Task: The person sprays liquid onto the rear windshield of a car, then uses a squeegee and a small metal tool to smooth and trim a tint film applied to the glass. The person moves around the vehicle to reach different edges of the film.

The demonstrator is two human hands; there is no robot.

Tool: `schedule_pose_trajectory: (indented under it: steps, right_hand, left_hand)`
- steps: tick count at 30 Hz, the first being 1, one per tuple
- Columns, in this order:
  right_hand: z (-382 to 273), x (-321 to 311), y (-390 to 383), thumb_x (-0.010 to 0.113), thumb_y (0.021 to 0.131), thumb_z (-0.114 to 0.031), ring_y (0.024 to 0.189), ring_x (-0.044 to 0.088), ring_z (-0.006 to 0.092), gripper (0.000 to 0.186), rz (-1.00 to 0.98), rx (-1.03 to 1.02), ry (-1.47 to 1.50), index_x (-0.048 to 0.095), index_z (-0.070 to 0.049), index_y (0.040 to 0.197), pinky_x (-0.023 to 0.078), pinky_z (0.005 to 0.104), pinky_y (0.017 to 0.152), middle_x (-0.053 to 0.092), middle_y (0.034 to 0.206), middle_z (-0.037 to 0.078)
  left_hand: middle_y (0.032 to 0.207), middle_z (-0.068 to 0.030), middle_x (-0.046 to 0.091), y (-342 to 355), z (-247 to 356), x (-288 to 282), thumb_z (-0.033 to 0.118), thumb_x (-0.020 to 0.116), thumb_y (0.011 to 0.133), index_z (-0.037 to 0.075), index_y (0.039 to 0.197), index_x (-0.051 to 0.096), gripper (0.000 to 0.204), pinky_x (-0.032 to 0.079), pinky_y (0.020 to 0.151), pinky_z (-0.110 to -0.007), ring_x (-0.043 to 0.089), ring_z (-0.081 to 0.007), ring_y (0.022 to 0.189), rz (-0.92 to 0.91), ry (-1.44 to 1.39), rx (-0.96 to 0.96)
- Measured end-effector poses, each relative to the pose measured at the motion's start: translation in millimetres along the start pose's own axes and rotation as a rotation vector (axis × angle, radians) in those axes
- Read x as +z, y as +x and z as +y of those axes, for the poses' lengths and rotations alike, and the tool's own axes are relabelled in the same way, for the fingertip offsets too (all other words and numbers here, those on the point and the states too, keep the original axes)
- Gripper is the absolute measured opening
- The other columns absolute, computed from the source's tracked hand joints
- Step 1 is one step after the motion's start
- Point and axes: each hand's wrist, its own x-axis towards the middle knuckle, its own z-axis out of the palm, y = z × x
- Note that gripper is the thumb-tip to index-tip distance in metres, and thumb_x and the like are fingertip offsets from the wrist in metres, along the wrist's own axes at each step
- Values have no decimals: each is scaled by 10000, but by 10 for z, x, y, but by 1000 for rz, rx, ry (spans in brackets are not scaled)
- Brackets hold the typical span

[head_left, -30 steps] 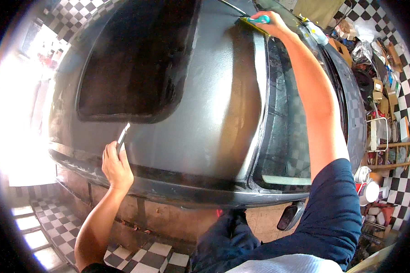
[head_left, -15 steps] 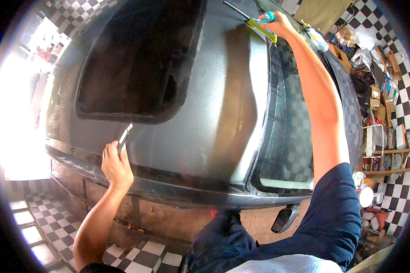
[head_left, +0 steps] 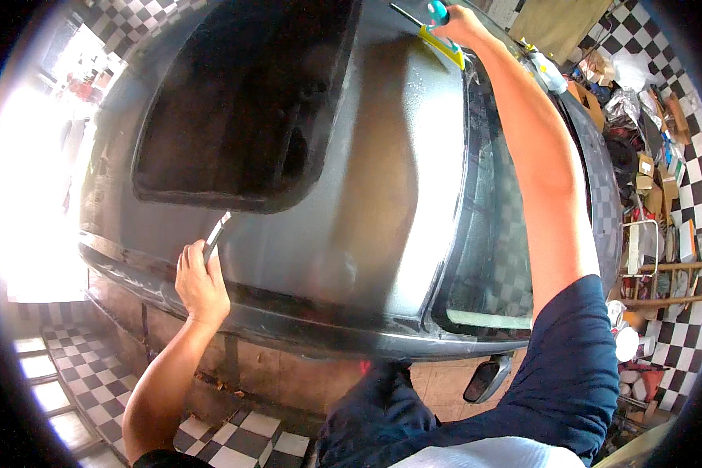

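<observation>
A grey car roof (head_left: 281,242) spreads out before me, wet-looking and dotted with droplets toward the far right. My right hand (head_left: 462,28) reaches far across it, closed around the teal handle of a squeegee (head_left: 442,48). The squeegee's yellow blade lies against the roof close to the windshield (head_left: 487,257) edge. My left hand (head_left: 201,282) rests low over the near side of the roof, fingers pinching a slim utility knife (head_left: 218,236). Its pale blade points up toward the near edge of the dark sunroof panel (head_left: 226,132).
A white bottle (head_left: 550,74) stands by the far windshield edge. The side mirror (head_left: 487,380) juts out near my right side. Boxes, bags and a wooden rack (head_left: 671,300) crowd the right, on checkered tiles. Bright light floods the left.
My right hand has slid slightly left and farther away with the squeegee. The left hand with the knife has barely moved.
</observation>
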Motion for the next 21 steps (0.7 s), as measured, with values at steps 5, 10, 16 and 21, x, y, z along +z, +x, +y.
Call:
schedule_pose_trajectory:
  steps: [5, 10, 16, 21]
  right_hand:
    - [-826, -98, -76, 637, 694, -245, 735, 646, 293, 276, -162, 12, -93, 654, 6, 804, 497, 384, 660, 643, 764, 220]
    - [-344, 38, -44, 665, 677, -218, 808, 644, 308, 283, -73, 53, -120, 670, -18, 877, 490, 386, 710, 646, 833, 226]
    - [-400, -221, 32, 664, 679, -259, 756, 644, 244, 313, -83, -73, -327, 661, -22, 883, 488, 354, 681, 658, 786, 174]
    - [-930, -108, -118, 609, 715, -228, 725, 655, 329, 250, -92, 15, -81, 660, -1, 806, 504, 415, 623, 642, 746, 214]
  left_hand:
    - [945, -159, 536, -53, -33, -70, 131, 512, 887, 6, 1053, 497, 209, 417, 762, -439, 524, -366, 892, 19, 43, 8]
    - [946, -161, 535, -13, 3, -29, 134, 512, 887, 3, 1052, 496, 211, 417, 760, -439, 523, -367, 892, 17, 10, 18]
    - [944, -159, 536, -5, 12, 11, 142, 509, 890, 6, 1055, 495, 215, 417, 760, -440, 523, -364, 888, 23, 2, 11]
    - [948, -158, 540, -20, -10, -38, 137, 510, 885, 6, 1061, 489, 220, 418, 761, -437, 524, -361, 891, 18, 15, 11]
